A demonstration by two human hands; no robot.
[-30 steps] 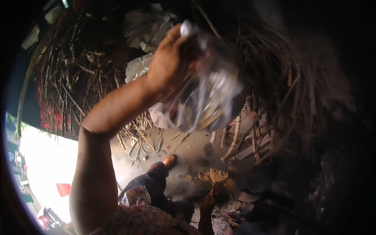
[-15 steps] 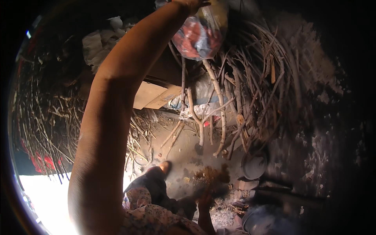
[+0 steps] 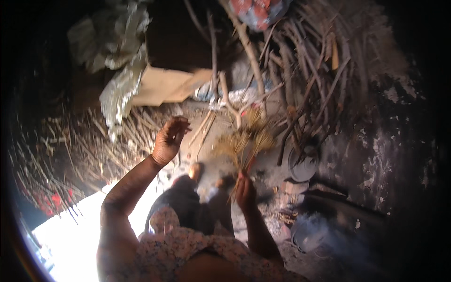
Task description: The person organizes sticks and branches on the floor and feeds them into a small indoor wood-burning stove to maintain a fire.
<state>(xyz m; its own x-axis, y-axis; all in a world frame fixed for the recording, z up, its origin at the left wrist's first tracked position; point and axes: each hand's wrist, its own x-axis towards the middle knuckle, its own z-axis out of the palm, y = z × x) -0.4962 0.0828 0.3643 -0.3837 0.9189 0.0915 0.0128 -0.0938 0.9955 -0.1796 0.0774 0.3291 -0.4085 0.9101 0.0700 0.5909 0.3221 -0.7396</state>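
My right hand (image 3: 244, 190) is closed round the thin stems of a bunch of dried flower heads (image 3: 249, 136). Their straw-coloured, bristly tops fan out above the fingers, blurred, and the stem ends stick out below. My left hand (image 3: 168, 141) is raised to the left of the bunch, its fingers loosely curled and apart, with nothing visible in it. Bare floor and several sticks lie beyond the gap between my hands. At the top edge hangs a clear plastic bag (image 3: 260, 13) with reddish contents, cut off by the frame and away from both hands.
Long branches (image 3: 300, 70) lean at the far right, and thinner brushwood (image 3: 80, 145) is heaped at the left. A cardboard box (image 3: 164, 84) stands far ahead beside crumpled plastic sheeting (image 3: 123, 89). A round metal lid (image 3: 303, 163) and a smoky pot (image 3: 307, 232) are at the right.
My left hand has come down from the plastic bag, leaving it hanging, and is now empty at mid-height. My right hand has lifted the dried flower heads upward.
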